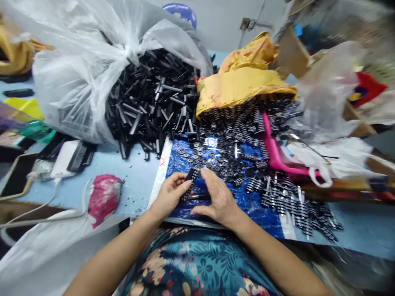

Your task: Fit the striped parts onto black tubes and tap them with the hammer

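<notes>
My left hand (173, 190) pinches a small black plastic piece (191, 177) between thumb and fingers; its side shows rows of light dots. Close by on the right is my right hand (217, 195), its thumb and fingers spread apart with nothing visible between them. Its fingertips are near the piece's upper end, and I cannot tell whether they touch it. Between the hands a thin dark and shiny object (199, 197) lies on the blue plastic sheet (256, 213). Just beyond my fingers are many small round black parts (220, 162) in a loose pile.
A clear plastic bag (74, 90) spills black tube-like pieces (154, 102) at the back left. Ridged black pieces (240, 119) pour from a yellow bag (243, 84); more ridged pieces (293, 201) lie right, by a pink plastic frame (273, 148). A white device (66, 158) with a cable sits left.
</notes>
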`<state>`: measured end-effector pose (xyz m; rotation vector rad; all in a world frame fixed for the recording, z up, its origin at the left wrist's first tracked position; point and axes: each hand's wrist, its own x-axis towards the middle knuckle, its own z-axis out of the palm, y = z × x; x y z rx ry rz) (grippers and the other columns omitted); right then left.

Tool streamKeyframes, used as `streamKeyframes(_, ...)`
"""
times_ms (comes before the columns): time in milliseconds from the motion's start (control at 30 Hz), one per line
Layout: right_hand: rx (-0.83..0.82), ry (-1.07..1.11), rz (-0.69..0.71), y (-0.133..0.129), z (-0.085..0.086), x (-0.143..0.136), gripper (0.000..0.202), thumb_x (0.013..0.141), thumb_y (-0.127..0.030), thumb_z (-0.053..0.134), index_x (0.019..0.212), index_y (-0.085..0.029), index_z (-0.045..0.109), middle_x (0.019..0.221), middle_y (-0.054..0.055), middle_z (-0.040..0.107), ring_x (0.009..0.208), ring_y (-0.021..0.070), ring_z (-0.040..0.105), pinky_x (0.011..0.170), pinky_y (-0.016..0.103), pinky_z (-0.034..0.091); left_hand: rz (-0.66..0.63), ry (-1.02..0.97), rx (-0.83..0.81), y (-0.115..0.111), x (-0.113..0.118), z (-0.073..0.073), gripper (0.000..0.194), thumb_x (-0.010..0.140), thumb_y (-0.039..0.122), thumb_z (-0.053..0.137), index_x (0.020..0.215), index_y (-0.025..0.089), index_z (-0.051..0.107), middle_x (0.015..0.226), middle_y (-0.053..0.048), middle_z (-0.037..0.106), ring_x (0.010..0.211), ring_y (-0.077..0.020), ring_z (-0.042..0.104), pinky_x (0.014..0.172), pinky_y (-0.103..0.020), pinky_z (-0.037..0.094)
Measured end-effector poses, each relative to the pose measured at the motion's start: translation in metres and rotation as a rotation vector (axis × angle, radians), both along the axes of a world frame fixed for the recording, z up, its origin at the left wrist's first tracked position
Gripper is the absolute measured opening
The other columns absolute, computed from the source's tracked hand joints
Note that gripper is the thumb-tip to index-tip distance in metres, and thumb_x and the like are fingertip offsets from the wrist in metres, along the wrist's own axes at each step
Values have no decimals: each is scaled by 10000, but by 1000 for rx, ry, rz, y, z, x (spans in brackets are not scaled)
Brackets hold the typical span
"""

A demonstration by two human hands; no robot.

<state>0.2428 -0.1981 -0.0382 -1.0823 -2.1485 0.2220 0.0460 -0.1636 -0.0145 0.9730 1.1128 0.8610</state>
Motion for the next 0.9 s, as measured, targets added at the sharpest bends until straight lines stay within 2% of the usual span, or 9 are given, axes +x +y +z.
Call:
streamKeyframes(100, -62, -177, 12, -12, -12, 9, 404, 971, -324, 604, 1340, -167, 555, 1152, 148, 693, 1054, 304, 661, 892, 465, 554, -32, 477, 355, 15, -31, -3, 223, 810, 344, 705, 965, 185, 692, 885, -41, 692, 815, -184, 630, 781, -324, 470)
streamKeyframes(167, -80, -259, 20, -18, -17, 13, 215, 991, -226, 546, 1179, -161, 629, 1011, 118, 706, 897, 256, 668, 784, 400, 549, -140, 729, 415, 26, -54, -4, 172, 807, 306, 697, 925, 183, 716, 879, -44, 695, 814, -185, 613, 761, -316, 437)
streamKeyframes(233, -60, -262, 18, -19, -16, 15, 199, 992, -212, 536, 1156, -139, 622, 983, 125, 699, 869, 243, 657, 774, 373, 540, -278, 830, 368, 35, -70, -6, 129, 802, 296, 699, 851, 179, 718, 773, -21, 660, 726, -164, 580, 683, -293, 393)
streamKeyframes(333, -25, -141, -14, -13, -9, 15, 229, 990, -188, 516, 1202, -139, 588, 946, 105, 688, 835, 210, 651, 767, 323, 534, -398, 815, 277, 41, -77, -9, 162, 765, 321, 747, 778, 174, 682, 622, 27, 558, 599, -127, 495, 593, -272, 313)
streamKeyframes(433, -22, -32, -76, -1, -4, 13, 221, 992, -179, 497, 1194, -170, 588, 885, 62, 673, 748, 173, 639, 712, 289, 520, -405, 777, 261, 38, -72, -11, 252, 728, 368, 786, 771, 176, 628, 581, 53, 502, 561, -113, 441, 572, -266, 269)
streamKeyframes(600, -126, -212, -80, 8, -2, 10, 171, 1005, -232, 516, 1131, -177, 618, 851, 44, 668, 733, 172, 650, 683, 286, 504, -426, 795, 259, 39, -69, -9, 276, 735, 362, 769, 739, 182, 560, 607, 50, 495, 573, -113, 420, 581, -273, 251)
streamKeyframes(667, -97, -136, -47, 5, 2, 7, 180, 1008, -217, 495, 1140, -180, 611, 847, 42, 667, 721, 163, 640, 675, 277, 498, -463, 806, 245, 44, -70, -9, 280, 713, 344, 777, 730, 184, 549, 612, 52, 492, 585, -115, 416, 588, -274, 251)
streamKeyframes(767, -25, -15, 91, -3, 5, 0, 213, 1008, -197, 462, 1167, -166, 600, 834, 51, 664, 714, 161, 627, 666, 270, 494, -522, 807, 208, 55, -67, -12, 316, 676, 342, 795, 704, 188, 520, 613, 55, 492, 596, -112, 408, 593, -272, 255)
streamKeyframes(900, -64, -248, 148, -11, 0, -8, 185, 1004, -235, 520, 1105, -146, 647, 739, 41, 628, 629, 159, 581, 594, 273, 453, -571, 880, 190, 63, -60, -7, 314, 663, 332, 789, 691, 195, 508, 629, 43, 504, 598, -114, 403, 588, -282, 269)
